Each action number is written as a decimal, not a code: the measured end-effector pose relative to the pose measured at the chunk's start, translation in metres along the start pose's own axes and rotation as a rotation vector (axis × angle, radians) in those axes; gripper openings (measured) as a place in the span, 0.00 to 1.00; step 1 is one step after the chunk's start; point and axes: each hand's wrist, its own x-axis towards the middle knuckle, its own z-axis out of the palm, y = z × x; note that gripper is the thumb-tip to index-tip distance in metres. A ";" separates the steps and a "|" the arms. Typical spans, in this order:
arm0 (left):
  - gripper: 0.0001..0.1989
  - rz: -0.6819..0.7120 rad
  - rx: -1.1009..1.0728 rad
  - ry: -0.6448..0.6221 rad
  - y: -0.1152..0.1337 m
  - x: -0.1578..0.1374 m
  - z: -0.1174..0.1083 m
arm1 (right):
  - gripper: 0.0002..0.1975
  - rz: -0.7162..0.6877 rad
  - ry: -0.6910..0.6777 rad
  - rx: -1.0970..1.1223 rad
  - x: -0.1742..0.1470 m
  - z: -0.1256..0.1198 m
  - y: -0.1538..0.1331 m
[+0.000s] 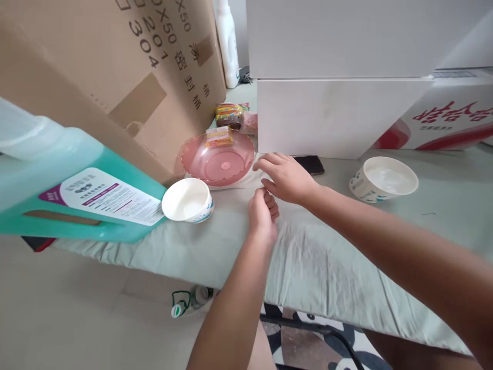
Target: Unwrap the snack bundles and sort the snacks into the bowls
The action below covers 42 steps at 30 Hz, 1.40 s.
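My left hand (263, 211) is closed, its fingers curled in toward the palm; whatever lies inside, if anything, is hidden. Just above it hovers my right hand (287, 177), palm down, with loosely bent fingers apart from the thumb and nothing visible in them. The right thumb is close to the left fist. A pink scalloped plate (241, 163) lies just beyond the hands, with a small wrapped packet (219, 137) at its far rim. Behind my right hand is a dark phone (311, 164), partly covered. A white paper bowl (187, 200) stands to the left.
Another paper bowl (389, 179), holding something whitish, stands at right. A big cardboard box (115, 67) and a jug of green liquid (115, 169) crowd the left. White boxes (339, 113) block the back. The cloth-covered table (231, 246) ends near my forearms.
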 end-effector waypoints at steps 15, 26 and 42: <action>0.18 -0.250 -0.494 -0.044 0.025 0.013 -0.017 | 0.10 0.012 -0.162 -0.351 0.045 0.005 -0.016; 0.18 -0.222 -0.471 -0.021 0.014 -0.014 -0.024 | 0.07 -0.068 0.329 -0.236 -0.157 -0.039 -0.008; 0.16 0.037 -0.079 0.043 -0.021 -0.005 0.016 | 0.16 0.303 0.502 -0.174 -0.246 -0.017 0.015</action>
